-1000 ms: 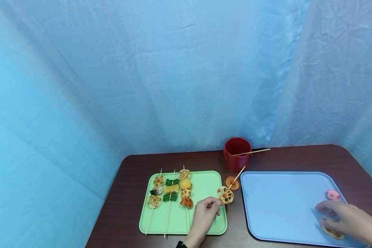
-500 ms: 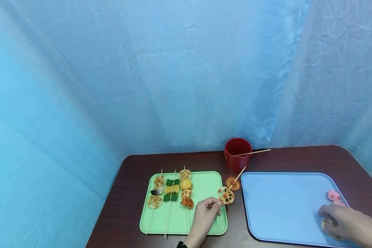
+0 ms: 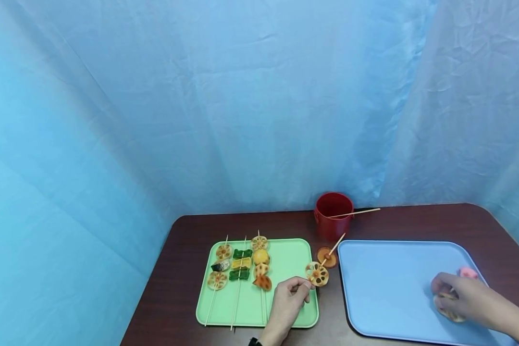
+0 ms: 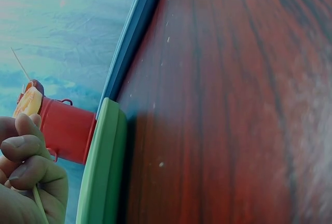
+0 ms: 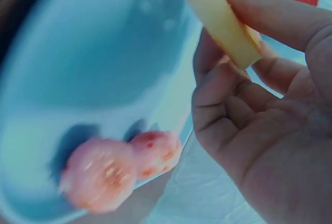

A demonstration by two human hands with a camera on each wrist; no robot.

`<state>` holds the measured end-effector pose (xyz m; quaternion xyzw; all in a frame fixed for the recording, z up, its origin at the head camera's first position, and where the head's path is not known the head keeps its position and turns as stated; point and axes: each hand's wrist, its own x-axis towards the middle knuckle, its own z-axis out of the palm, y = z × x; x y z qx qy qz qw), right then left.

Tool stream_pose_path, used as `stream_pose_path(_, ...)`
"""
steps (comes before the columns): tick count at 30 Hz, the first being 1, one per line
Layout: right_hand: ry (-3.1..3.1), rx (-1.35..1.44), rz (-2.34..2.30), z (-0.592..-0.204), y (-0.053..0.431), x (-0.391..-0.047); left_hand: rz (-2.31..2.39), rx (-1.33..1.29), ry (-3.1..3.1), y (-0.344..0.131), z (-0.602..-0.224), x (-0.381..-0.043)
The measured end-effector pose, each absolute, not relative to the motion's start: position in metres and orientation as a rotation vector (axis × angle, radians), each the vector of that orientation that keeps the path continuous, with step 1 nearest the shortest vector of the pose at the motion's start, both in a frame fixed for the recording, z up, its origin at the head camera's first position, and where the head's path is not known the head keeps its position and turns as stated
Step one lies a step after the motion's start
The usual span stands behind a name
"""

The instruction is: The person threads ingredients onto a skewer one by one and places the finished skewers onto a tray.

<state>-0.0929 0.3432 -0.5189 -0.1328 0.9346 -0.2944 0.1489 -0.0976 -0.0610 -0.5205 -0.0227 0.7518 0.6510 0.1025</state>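
My left hand (image 3: 287,302) pinches a bamboo skewer (image 3: 338,243) near the right edge of the green tray (image 3: 287,254). On that skewer are a lotus root slice (image 3: 317,274), close to the fingertips, and a brown round slice (image 3: 326,257) farther up, its bare tip pointing away. Over the right part of the blue tray (image 3: 385,283), my right hand (image 3: 471,295) holds another lotus root slice (image 5: 223,24) edge-on between thumb and fingers. Two pink round pieces, one nearer (image 5: 101,175) and one behind it (image 5: 158,154), lie by the blue tray's rim in the right wrist view.
Three loaded skewers, including one with green and yellow pieces (image 3: 240,263), lie side by side on the green tray's left half. Behind the trays stands a red bucket (image 3: 332,229) with a bare stick (image 3: 363,211) across its rim. A blue curtain (image 3: 259,120) hangs behind the dark table.
My right hand has taken up the lotus root slice from the blue tray's right side and moved slightly left with it. My left hand keeps the skewer in nearly the same place.
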Motion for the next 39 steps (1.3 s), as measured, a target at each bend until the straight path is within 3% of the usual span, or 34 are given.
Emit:
stream_pose_path(20,2.487,0.278,-1.396,-0.483,0.287,-0.138,1.919,-0.071,2.204,-0.06,-0.522,-0.096)
stream_pose_path(28,2.37,0.329,-1.758,-0.487,0.27,-0.144,1.902,-0.037,2.184,-0.059,-0.521,-0.094)
stream_pose_path(39,2.441,0.33,-1.77,-0.488,0.241,-0.15,1.807,0.236,2.206,-0.06,-0.525,-0.091)
